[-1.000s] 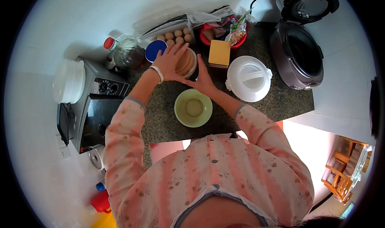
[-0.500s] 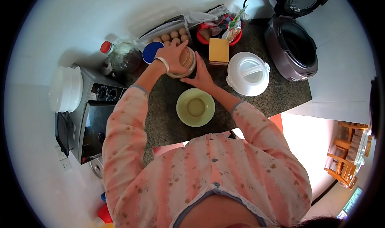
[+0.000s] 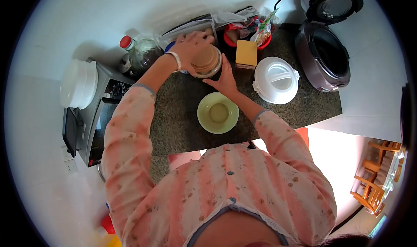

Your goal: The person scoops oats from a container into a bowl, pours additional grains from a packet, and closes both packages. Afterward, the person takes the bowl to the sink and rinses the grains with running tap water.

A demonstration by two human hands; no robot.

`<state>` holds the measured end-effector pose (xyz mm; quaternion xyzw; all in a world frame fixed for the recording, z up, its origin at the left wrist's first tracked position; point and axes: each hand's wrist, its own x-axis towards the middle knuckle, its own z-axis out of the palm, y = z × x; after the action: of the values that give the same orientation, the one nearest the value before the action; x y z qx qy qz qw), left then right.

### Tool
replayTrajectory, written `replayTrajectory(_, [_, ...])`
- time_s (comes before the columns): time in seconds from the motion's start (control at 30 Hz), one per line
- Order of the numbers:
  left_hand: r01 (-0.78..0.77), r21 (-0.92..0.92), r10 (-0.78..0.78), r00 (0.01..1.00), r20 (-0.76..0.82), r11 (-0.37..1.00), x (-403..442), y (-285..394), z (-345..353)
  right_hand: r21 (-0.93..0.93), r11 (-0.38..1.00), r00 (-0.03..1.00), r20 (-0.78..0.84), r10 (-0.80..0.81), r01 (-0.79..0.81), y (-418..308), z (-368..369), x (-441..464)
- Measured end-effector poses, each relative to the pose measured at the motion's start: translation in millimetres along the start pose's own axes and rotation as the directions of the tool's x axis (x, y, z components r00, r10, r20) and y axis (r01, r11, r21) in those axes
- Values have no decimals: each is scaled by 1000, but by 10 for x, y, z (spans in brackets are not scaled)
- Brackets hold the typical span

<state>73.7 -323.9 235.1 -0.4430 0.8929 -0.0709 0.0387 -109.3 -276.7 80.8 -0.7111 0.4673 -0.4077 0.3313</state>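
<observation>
A round clear jar with a tan lid stands at the back of the dark stone counter. My left hand spans its left side, thumb at the near edge and fingers reaching over the far edge. Against the jar's right side rests my right hand, with the thumb toward the near side and the fingers along the wall. A pale green bowl sits closer to me, with a yellowish tint at its bottom. Behind my left hand, a blue lid and eggs are mostly covered.
Right of the jar are a yellow-topped box, a white lidded container and an open rice cooker. A red basket holds packets. Leftward stand a red-capped bottle and an oven bearing white dishes.
The view has shifted, so the counter items appear farther right. My left hand has slid toward the jar's far left side, showing more of the lid and covering the eggs. Right hand stays at the jar.
</observation>
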Motion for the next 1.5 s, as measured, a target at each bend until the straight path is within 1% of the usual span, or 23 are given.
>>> replayTrajectory(0.07, [-228,147,211,970,122,962,154,101,43,-8,998,998,-33,-61,61,26,3,12])
replayTrajectory(0.2, [-154,-37,158,932,326,987,273,205,-44,6,999,999,-10,-47,47,56,-2,-12])
replayTrajectory(0.27, [370,-16,-326,837,439,929,349,294,-215,2,1000,1000,-11,-24,24,26,-9,3])
replayTrajectory(0.4, [421,-30,-380,845,377,906,500,132,51,-9,999,999,19,36,-35,20,-29,-7])
replayTrajectory(0.5, [441,86,-383,649,657,893,474,6,66,-3,1000,1000,6,18,-18,47,-15,3])
replayTrajectory(0.57, [110,65,-127,916,382,992,233,278,-333,3,1000,1000,3,-2,2,59,-24,-3])
replayTrajectory(0.6, [109,63,-125,916,382,992,238,288,-282,3,1000,1000,3,0,0,61,-28,-2])
replayTrajectory(0.67, [-163,251,51,915,401,954,232,326,-141,3,1000,1000,10,1,-1,63,-23,-6])
replayTrajectory(0.7, [-158,248,48,916,399,956,252,326,-127,0,1000,1000,15,0,0,59,-28,-6])
replayTrajectory(0.77, [93,-6,-81,892,446,996,327,299,-109,-10,1000,999,29,24,-23,51,-38,-2])
replayTrajectory(0.8, [95,-12,-80,890,448,995,347,298,-113,-11,1000,999,34,27,-27,61,-31,-12])
replayTrajectory(0.87, [425,-95,-362,852,379,900,364,264,-135,-5,1000,1000,12,8,-8,75,-12,-8])
replayTrajectory(0.9, [432,-96,-368,849,379,897,361,227,-182,-5,1000,1000,19,5,-5,67,-15,4])
replayTrajectory(0.97, [665,-296,-590,746,311,685,284,120,-291,-6,1000,1000,6,-5,5,53,-28,-5])
replayTrajectory(1.03, [635,-411,-577,770,271,654,-72,129,-458,3,1000,1000,30,-9,9,36,-58,1])
replayTrajectory(1.1, [602,-445,-680,732,-23,663,-550,82,-189,13,1000,999,51,-12,11,57,-68,-18])
replayTrajectory(1.23, [819,-394,-776,547,314,418,-1522,405,528,72,997,996,83,-27,21,53,-192,-68])
replayTrajectory(1.3, [886,-269,-781,460,422,377,-1860,602,960,-67,968,970,3,-242,241,-138,-394,-32])
replayTrajectory(1.33, [889,-275,-784,454,423,366,-1951,672,1126,-94,945,940,-115,-322,312,-432,-514,44])
replayTrajectory(1.37, [893,-265,-781,447,436,364,-2041,776,1274,-95,945,942,-101,-321,312,-562,-572,142])
replayTrajectory(1.43, [897,-262,-774,439,456,355,-2120,940,1400,35,960,926,256,-277,278,-677,-626,457])
replayTrajectory(1.47, [888,-244,-766,461,448,391,-2109,992,1429,24,911,876,265,-404,413,-761,-571,616])
replayTrajectory(1.5, [876,-223,-758,482,438,428,-2089,1039,1446,19,908,872,271,-407,418,-818,-522,783])
